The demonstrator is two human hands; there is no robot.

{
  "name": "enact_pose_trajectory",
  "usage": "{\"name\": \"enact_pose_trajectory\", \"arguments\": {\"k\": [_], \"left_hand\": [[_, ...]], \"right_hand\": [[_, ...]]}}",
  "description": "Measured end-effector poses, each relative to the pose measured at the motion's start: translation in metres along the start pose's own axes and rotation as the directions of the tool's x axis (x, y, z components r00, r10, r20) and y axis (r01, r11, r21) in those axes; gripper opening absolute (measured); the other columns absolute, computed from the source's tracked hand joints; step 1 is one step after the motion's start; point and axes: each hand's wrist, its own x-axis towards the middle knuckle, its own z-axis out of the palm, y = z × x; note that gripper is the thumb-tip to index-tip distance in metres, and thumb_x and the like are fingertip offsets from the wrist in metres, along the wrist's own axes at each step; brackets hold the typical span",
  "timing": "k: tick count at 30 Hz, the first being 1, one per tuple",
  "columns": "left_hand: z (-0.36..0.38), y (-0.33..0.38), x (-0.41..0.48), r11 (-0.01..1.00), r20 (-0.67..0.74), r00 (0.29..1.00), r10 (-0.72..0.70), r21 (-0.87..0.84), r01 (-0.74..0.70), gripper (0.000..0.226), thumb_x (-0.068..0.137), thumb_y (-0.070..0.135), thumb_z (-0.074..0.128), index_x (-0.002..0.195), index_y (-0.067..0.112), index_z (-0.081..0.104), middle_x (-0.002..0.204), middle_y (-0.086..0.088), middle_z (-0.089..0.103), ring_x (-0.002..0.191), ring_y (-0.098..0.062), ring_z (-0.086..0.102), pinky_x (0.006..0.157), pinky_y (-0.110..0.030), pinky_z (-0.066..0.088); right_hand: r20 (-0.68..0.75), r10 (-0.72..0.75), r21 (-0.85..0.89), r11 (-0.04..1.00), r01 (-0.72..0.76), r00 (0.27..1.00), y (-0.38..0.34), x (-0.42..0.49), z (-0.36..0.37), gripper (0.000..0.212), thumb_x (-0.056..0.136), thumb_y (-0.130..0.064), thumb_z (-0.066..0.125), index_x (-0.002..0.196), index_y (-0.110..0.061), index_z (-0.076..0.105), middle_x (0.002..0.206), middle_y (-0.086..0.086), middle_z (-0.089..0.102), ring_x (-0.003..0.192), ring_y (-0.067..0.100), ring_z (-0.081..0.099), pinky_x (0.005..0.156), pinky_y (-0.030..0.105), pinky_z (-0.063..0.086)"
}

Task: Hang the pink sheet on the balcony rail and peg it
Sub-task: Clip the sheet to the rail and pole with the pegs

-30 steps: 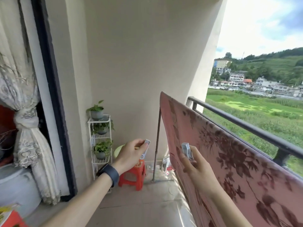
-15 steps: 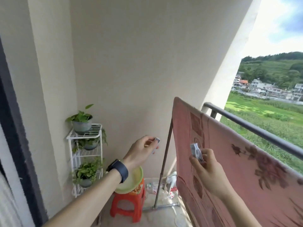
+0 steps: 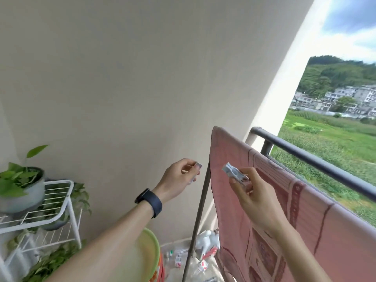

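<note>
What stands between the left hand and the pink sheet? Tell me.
A thin slanted metal pole crosses the gap between the left hand, which pinches a peg, and the pink sheet; the head view shows it.

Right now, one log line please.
sheet hung | left hand: left peg | right hand: right peg | no peg on sheet

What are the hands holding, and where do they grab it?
The right hand pinches a grey peg by its tail end. The left hand pinches a second peg, mostly hidden by fingers.
</note>
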Motion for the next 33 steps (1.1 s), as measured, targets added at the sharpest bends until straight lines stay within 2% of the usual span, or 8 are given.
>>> {"name": "enact_pose_trajectory", "arguments": {"k": [9, 14, 17, 20, 23, 26, 30, 33], "left_hand": [[-0.030, -0.064, 0.167, 0.961, -0.030, 0.988, -0.149, -0.238, 0.138, 0.025, 0.077, 0.030, 0.041, 0.080, 0.013, 0.058, 0.075, -0.005, 0.057, 0.064, -0.017, 0.052, 0.059, -0.031, 0.042], [-0.005, -0.090, 0.234, 0.941, 0.207, 0.978, -0.040, -0.320, 0.107, 0.037, 0.085, 0.038, 0.040, 0.090, 0.008, 0.063, 0.070, -0.003, 0.048, 0.062, -0.020, 0.040, 0.053, -0.026, 0.033], [0.008, -0.099, 0.268, 0.935, 0.348, 0.937, 0.023, -0.339, 0.103, 0.040, 0.088, 0.049, 0.054, 0.103, 0.013, 0.066, 0.074, 0.008, 0.053, 0.060, -0.011, 0.045, 0.055, -0.020, 0.036], [0.026, -0.105, 0.292, 0.903, 0.509, 0.854, 0.108, -0.409, 0.130, 0.036, 0.086, 0.031, 0.073, 0.120, 0.021, 0.065, 0.092, 0.009, 0.059, 0.064, 0.000, 0.052, 0.054, -0.016, 0.040], [0.038, -0.108, 0.306, 0.834, 0.616, 0.768, 0.175, -0.508, 0.218, 0.019, 0.084, 0.014, 0.076, 0.092, -0.001, 0.066, 0.069, -0.002, 0.040, 0.055, -0.011, 0.035, 0.050, -0.023, 0.032], [0.044, -0.116, 0.314, 0.797, 0.605, 0.767, 0.214, -0.562, 0.221, 0.051, 0.083, 0.009, 0.076, 0.062, -0.002, 0.031, 0.063, -0.006, 0.030, 0.054, -0.016, 0.028, 0.049, -0.024, 0.032], [0.037, -0.110, 0.318, 0.790, 0.444, 0.864, 0.238, -0.606, 0.094, 0.024, 0.079, 0.013, 0.080, 0.093, -0.005, 0.073, 0.079, -0.016, 0.067, 0.069, -0.014, 0.059, 0.066, -0.026, 0.055], [0.033, -0.105, 0.323, 0.743, 0.421, 0.878, 0.227, -0.657, 0.123, 0.022, 0.078, 0.010, 0.079, 0.099, 0.002, 0.076, 0.085, -0.009, 0.074, 0.075, -0.011, 0.067, 0.069, -0.022, 0.056]], "right_hand": [[-0.070, 0.030, -0.071, 0.997, -0.035, 0.997, 0.009, 0.115, 0.067, 0.020, 0.096, -0.048, 0.049, 0.111, -0.034, 0.052, 0.087, -0.020, 0.067, 0.078, 0.003, 0.063, 0.062, 0.030, 0.052], [-0.130, 0.084, -0.254, 0.960, -0.115, 0.988, 0.009, 0.153, 0.089, 0.027, 0.091, -0.058, 0.040, 0.111, -0.042, 0.047, 0.088, -0.023, 0.064, 0.078, -0.006, 0.061, 0.059, 0.016, 0.040], [-0.214, 0.125, -0.245, 0.953, -0.177, 0.969, 0.000, 0.181, 0.095, 0.019, 0.102, -0.050, 0.032, 0.103, -0.034, 0.042, 0.079, -0.015, 0.062, 0.065, 0.002, 0.059, 0.054, 0.023, 0.035], [-0.305, 0.153, -0.305, 0.919, -0.249, 0.940, -0.004, 0.202, 0.099, 0.028, 0.098, -0.047, 0.028, 0.095, -0.023, 0.041, 0.064, -0.005, 0.052, 0.054, 0.008, 0.047, 0.053, 0.030, 0.032], [-0.279, 0.200, -0.495, 0.808, -0.319, 0.939, -0.005, 0.223, 0.098, 0.023, 0.101, -0.046, 0.035, 0.096, -0.026, 0.045, 0.071, -0.012, 0.056, 0.060, 0.003, 0.051, 0.052, 0.026, 0.034], [-0.238, 0.253, -0.569, 0.746, -0.346, 0.938, -0.003, 0.240, 0.093, 0.014, 0.096, -0.046, 0.053, 0.101, -0.032, 0.052, 0.078, -0.022, 0.056, 0.063, -0.001, 0.056, 0.054, 0.023, 0.040], [-0.294, 0.338, -0.523, 0.726, -0.446, 0.894, -0.001, 0.265, 0.093, 0.026, 0.094, -0.052, 0.052, 0.103, -0.028, 0.056, 0.083, -0.015, 0.061, 0.062, 0.007, 0.058, 0.055, 0.026, 0.044], [-0.262, 0.411, -0.565, 0.668, -0.484, 0.873, 0.001, 0.280, 0.104, 0.034, 0.100, -0.055, 0.038, 0.109, -0.024, 0.047, 0.089, -0.014, 0.058, 0.070, 0.011, 0.063, 0.063, 0.034, 0.056]]}}
